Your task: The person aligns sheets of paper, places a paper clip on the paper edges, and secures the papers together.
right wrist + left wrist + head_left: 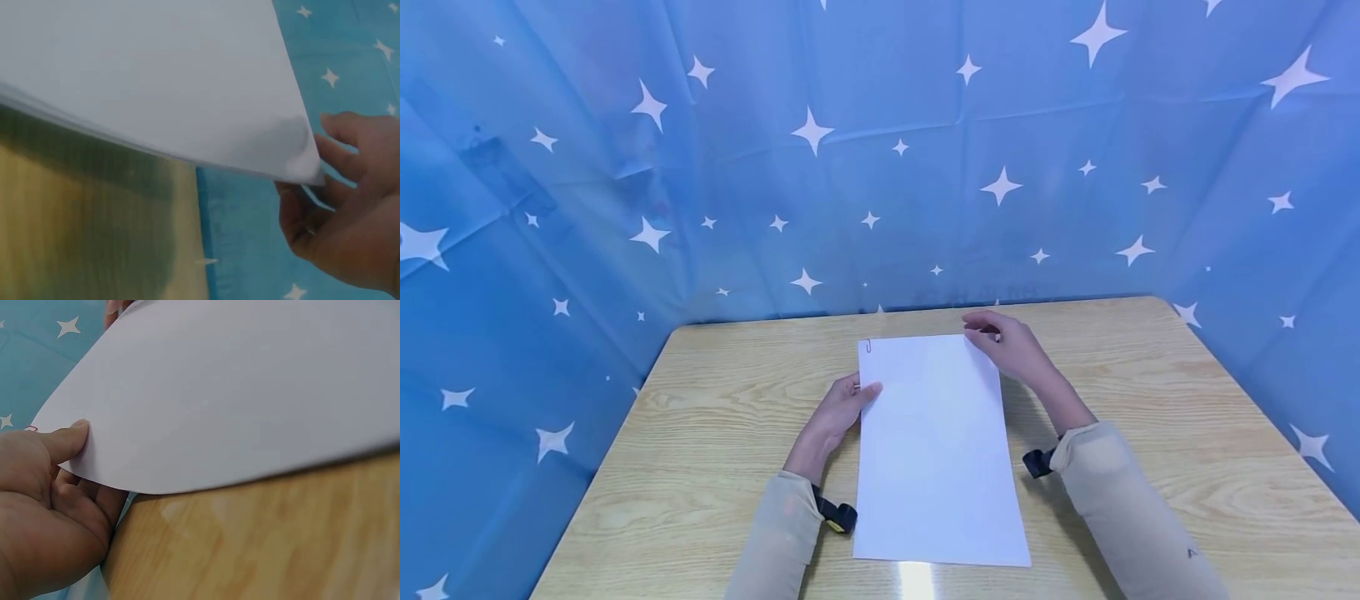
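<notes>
A stack of white paper sheets (936, 450) is raised at its far end above the wooden table, and its layered edges show in the right wrist view. A small reddish paper clip (868, 346) sits on the far left corner. My left hand (844, 407) pinches the left edge below that clip, thumb on top and fingers (81, 500) underneath. At the far right corner is my right hand (1009, 343). Its fingers (294, 215) reach under the corner while the thumb stands off the sheet, as the right wrist view shows.
The wooden table (722, 442) reaches out on both sides of the paper. Behind it and at the sides hangs a blue curtain (887, 183) with white stars. Each wrist carries a small black camera on a strap, and the sleeves are beige.
</notes>
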Demonstrator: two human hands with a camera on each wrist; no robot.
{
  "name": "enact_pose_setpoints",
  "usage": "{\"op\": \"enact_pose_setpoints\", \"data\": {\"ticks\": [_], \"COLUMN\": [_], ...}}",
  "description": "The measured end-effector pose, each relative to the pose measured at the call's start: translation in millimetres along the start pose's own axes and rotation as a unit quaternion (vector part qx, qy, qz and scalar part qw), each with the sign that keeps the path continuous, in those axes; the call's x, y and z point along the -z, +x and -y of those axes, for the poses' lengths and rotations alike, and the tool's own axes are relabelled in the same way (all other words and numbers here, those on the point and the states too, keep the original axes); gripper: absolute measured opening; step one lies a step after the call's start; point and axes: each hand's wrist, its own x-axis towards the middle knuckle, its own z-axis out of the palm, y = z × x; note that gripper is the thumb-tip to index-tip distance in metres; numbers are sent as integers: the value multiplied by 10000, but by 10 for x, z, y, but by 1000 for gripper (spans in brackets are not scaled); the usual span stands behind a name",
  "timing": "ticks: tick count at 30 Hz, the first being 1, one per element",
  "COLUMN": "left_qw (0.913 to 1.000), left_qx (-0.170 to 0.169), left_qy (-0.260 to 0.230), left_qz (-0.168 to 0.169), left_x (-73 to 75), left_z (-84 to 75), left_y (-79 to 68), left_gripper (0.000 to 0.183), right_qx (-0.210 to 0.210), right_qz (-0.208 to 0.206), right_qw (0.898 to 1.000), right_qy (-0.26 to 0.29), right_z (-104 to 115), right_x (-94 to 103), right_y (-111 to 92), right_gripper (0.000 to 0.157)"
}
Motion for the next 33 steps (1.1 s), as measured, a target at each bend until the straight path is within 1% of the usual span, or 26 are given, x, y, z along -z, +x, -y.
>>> {"op": "enact_pose_setpoints", "data": {"ticks": [5,8,10,13,14,17,19,20,24,26,33], "left_qw": [10000,9999,9999,9999,9999,9999,9999,9999,9999,9999,9999], "left_qx": [-56,-58,-46,-60,-77,-107,-97,-83,-86,-91,-25], "left_qy": [-60,-86,-95,-89,-86,-71,-63,-64,-25,8,83], "left_qz": [13,41,48,-2,-17,-35,-41,-45,-52,-55,-97], "left_x": [-5,-6,-6,3,6,14,17,17,18,18,19], "left_z": [20,24,27,36,37,32,23,17,-11,-21,-16], "left_y": [7,9,10,18,20,25,26,24,17,14,7], "left_gripper": [30,30,30,30,30,31,31,31,32,32,31], "right_qx": [-503,-822,-926,-1026,-1029,-1063,-1083,-1086,-1085,-1085,-954], "right_qz": [166,289,442,713,810,1041,1139,1172,1263,1268,1166], "right_qw": [9979,9947,9925,9864,9835,9708,9652,9641,9649,9640,9657], "right_qy": [371,541,671,1066,1246,1884,2088,2123,2032,2068,2116], "right_z": [-135,-194,-232,-277,-288,-317,-332,-342,-386,-404,-421], "right_x": [-5,-17,-19,-15,-12,-7,-10,-14,-52,-73,-96], "right_y": [-94,-138,-164,-204,-218,-263,-296,-313,-361,-373,-399], "right_gripper": [59,66,66,60,57,50,47,45,38,36,37]}}
